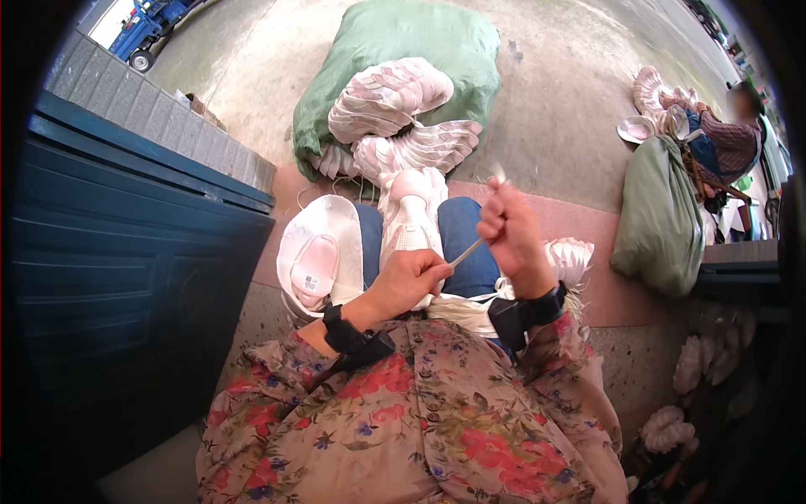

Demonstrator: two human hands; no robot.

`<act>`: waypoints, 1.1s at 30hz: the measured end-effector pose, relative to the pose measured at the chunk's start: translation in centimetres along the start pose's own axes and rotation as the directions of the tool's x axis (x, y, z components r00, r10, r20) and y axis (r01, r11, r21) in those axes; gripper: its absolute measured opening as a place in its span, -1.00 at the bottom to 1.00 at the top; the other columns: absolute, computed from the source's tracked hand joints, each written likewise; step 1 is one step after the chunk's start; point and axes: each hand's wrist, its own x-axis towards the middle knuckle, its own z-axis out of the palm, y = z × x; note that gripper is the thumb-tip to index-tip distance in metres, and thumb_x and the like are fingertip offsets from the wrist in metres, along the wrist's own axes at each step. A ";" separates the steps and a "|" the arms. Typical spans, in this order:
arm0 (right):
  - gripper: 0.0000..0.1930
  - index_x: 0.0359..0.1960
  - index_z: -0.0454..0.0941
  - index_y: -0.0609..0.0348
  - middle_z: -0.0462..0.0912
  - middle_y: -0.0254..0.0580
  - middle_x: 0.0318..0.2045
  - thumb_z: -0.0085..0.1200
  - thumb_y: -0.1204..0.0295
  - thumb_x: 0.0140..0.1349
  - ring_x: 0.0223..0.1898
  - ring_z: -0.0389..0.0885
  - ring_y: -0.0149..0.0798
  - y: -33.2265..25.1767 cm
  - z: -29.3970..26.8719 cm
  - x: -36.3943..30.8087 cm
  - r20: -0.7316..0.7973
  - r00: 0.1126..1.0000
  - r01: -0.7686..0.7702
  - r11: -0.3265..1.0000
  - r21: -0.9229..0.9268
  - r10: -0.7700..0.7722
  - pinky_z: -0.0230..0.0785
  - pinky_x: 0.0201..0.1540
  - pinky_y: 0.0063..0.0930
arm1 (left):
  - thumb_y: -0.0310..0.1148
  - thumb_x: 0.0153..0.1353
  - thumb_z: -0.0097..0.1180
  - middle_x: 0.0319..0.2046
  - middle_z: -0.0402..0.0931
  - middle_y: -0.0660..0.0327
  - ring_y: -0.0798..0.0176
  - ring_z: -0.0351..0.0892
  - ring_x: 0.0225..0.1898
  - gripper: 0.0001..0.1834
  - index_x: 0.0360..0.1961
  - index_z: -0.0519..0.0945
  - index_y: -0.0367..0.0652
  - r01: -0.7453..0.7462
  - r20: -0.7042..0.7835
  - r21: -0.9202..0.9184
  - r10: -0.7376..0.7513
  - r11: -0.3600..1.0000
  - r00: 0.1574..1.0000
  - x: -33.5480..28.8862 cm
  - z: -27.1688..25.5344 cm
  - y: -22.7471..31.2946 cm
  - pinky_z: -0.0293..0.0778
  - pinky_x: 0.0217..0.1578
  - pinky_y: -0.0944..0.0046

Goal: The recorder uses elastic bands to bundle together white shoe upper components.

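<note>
A white shoe upper [411,214] lies lengthwise between my knees. My left hand [409,284] is closed over its near end and pinches a thin white shoelace [470,252]. From there the lace runs taut, up and to the right, into my right hand [512,228]. That hand is raised over my right thigh, slightly blurred, with its fingers closed on the lace; a pale tip [499,174] sticks out above them. Across my lap hangs a hank of cream laces [466,316], just below both hands.
Ahead, a green sack [403,34] carries stacked pale shoe uppers [390,97]. A white hat-shaped holder [294,244] with a pink insole-shaped piece [315,265] sits left. More uppers [571,256] lie right, near another sack [659,214] and a seated person [730,139]. A blue door [134,286] stands left.
</note>
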 end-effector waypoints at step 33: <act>-0.80 -0.41 0.49 0.19 0.50 -0.04 -0.41 -0.13 0.34 0.15 -0.37 0.48 0.05 7.4 -3.6 3.8 0.303 0.948 0.280 -0.202 -0.939 -0.095 0.33 -0.34 -0.16 | -0.42 -0.10 0.15 -0.54 0.46 0.07 0.00 0.43 -0.39 -0.87 -0.55 0.52 -0.26 -0.083 -0.237 0.618 0.286 0.782 0.928 6.0 -3.0 -8.2 0.34 -0.34 0.14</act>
